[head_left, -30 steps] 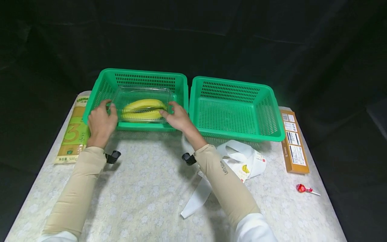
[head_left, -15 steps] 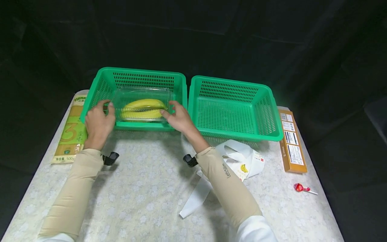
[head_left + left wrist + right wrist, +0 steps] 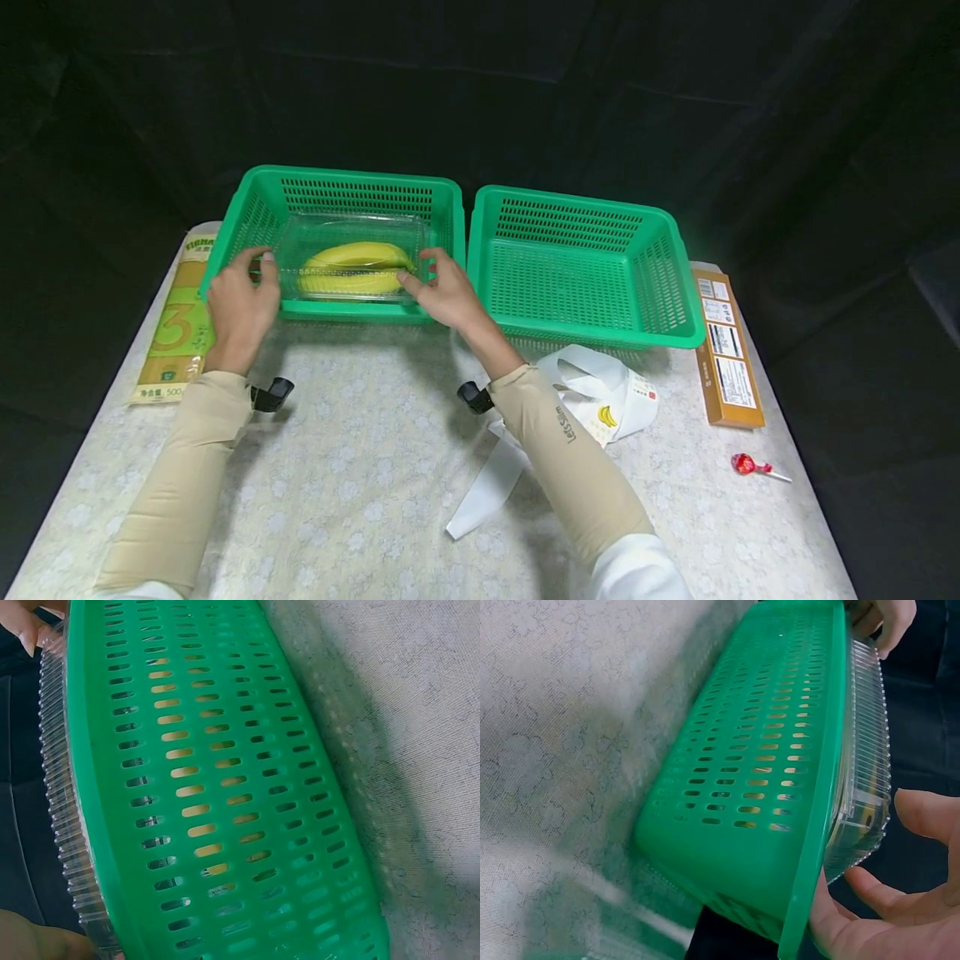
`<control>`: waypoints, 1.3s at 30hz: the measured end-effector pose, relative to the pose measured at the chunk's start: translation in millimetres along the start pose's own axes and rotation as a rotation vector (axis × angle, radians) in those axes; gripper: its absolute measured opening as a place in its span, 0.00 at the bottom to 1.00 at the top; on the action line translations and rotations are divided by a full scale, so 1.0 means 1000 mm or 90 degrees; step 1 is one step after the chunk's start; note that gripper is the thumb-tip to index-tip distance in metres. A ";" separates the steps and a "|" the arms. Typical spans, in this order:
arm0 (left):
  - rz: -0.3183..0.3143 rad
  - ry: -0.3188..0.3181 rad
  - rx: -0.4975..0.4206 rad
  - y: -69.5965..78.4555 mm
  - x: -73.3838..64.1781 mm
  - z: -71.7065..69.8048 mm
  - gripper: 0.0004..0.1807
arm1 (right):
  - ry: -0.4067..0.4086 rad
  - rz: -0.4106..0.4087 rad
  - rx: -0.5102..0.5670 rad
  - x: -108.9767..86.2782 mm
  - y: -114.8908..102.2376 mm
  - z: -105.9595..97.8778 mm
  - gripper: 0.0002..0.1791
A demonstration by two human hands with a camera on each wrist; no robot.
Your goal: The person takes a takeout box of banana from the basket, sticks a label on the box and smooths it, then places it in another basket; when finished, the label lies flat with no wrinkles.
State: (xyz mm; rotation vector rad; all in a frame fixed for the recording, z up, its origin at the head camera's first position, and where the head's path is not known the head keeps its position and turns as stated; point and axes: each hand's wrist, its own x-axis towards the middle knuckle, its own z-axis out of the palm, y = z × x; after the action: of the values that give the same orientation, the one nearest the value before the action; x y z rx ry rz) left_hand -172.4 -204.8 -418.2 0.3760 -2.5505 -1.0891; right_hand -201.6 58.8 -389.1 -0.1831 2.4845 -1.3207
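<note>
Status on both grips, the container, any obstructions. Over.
Left grip at left end of clear container, right grip at right end; contact unclear. Bananas inside, container in left green basket. Nothing seen on top.

On the tablecloth (image 3: 360, 467), before a backdrop cloth (image 3: 465, 100): left basket (image 3: 360, 177) and right basket (image 3: 562, 283), side by side. In the left basket: clamshell box (image 3: 352, 230), edge above the front rim, bananas (image 3: 356, 254) inside; left hand (image 3: 243, 300) at the box's left end, right hand (image 3: 447, 293) at its right. Left of the left basket: food packet (image 3: 176, 325). Right of the right basket: carton (image 3: 727, 354); before the carton, lollipop (image 3: 745, 464). Before the right basket: carrier bag (image 3: 630, 406), partly beneath the right forearm (image 3: 577, 475).
</note>
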 end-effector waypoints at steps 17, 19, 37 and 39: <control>-0.003 0.029 -0.050 0.000 -0.003 -0.004 0.22 | -0.006 -0.002 0.009 -0.006 -0.003 -0.003 0.34; -0.004 0.029 -0.058 0.001 -0.003 -0.005 0.23 | -0.007 -0.003 0.014 -0.007 -0.003 -0.003 0.34; -0.002 0.031 -0.070 0.001 -0.009 -0.008 0.22 | 0.002 -0.023 0.027 -0.014 0.000 -0.002 0.34; -0.004 0.032 -0.071 0.001 -0.009 -0.008 0.22 | 0.004 -0.025 0.028 -0.013 0.001 -0.001 0.34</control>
State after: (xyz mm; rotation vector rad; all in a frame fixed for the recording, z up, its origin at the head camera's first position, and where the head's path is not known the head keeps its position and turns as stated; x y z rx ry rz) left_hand -160.7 -205.7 -414.4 0.3773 -2.4343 -1.2020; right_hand -189.3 63.6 -386.0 -0.2197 2.4661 -1.3920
